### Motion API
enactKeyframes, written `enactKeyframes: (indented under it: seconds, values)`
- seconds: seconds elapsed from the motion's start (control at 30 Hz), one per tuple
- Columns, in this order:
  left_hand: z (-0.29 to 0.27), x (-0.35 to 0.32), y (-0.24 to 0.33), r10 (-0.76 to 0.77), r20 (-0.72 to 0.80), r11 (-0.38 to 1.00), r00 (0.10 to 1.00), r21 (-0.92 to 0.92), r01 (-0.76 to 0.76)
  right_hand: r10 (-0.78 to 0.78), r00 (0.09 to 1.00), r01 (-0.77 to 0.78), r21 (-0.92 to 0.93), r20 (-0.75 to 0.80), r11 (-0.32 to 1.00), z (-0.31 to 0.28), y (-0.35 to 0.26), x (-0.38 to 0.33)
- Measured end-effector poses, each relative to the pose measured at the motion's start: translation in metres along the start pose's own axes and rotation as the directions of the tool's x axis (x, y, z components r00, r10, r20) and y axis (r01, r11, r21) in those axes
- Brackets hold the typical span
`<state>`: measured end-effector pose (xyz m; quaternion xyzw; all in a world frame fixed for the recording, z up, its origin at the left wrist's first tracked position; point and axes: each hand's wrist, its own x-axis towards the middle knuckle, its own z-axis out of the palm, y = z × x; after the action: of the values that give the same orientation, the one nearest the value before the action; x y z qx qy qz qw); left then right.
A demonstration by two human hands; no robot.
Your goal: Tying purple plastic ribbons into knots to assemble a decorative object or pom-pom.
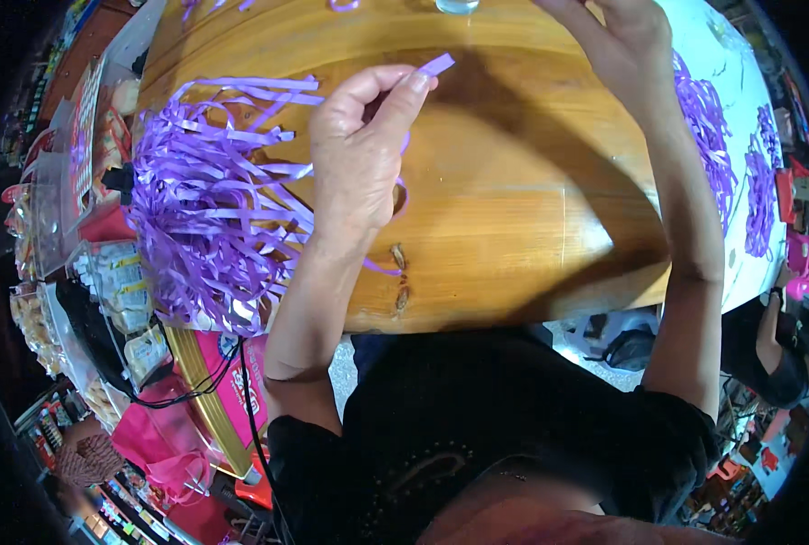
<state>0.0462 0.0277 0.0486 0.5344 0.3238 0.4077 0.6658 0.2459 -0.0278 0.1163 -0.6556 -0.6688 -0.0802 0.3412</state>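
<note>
My left hand (359, 145) is raised over the wooden table, thumb and fingers pinched on a purple ribbon strip (437, 64). The strip's short flat end sticks out past the fingertips, and parts of ribbon show behind the wrist. To the left of this hand lies a large tangled heap of cut purple ribbons (214, 200), some of them reaching under my forearm. My right hand (627, 41) is up at the far edge of the view, to the right. Its fingertips are cut off by the frame, so whatever they hold is hidden.
The wooden table (504, 227) curves along its near edge in front of me. A small clear round container (457, 5) stands at the far side. More purple ribbon bundles (706, 127) lie on a white surface at the right. Packaged goods (118, 286) and dark cables (187, 395) crowd the left.
</note>
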Motion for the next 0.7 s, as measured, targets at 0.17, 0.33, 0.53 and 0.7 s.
enactKeyframes:
  seconds: [0.17, 0.33, 0.53, 0.7]
  values:
    - [-0.007, 0.003, 0.000, -0.074, -0.031, 0.997, 0.997, -0.013, 0.074, -0.127, 0.992, 0.125, -0.117, -0.013, 0.985, 0.020, 0.020, 0.039]
    - [-0.012, 0.004, 0.002, -0.102, -0.040, 0.993, 0.994, -0.064, 0.100, -0.243, 0.948, 0.281, -0.182, 0.203, 0.942, 0.050, 0.046, 0.069]
    - [-0.017, 0.009, 0.002, -0.130, -0.041, 0.991, 0.991, -0.039, 0.129, -0.235, 0.794, 0.209, 0.111, 0.560, 0.972, 0.074, 0.067, 0.098]
    - [-0.017, 0.010, 0.001, -0.131, -0.032, 0.990, 0.991, -0.065, 0.128, -0.179, 0.705, 0.207, 0.042, 0.687, 0.977, 0.083, 0.075, 0.105]
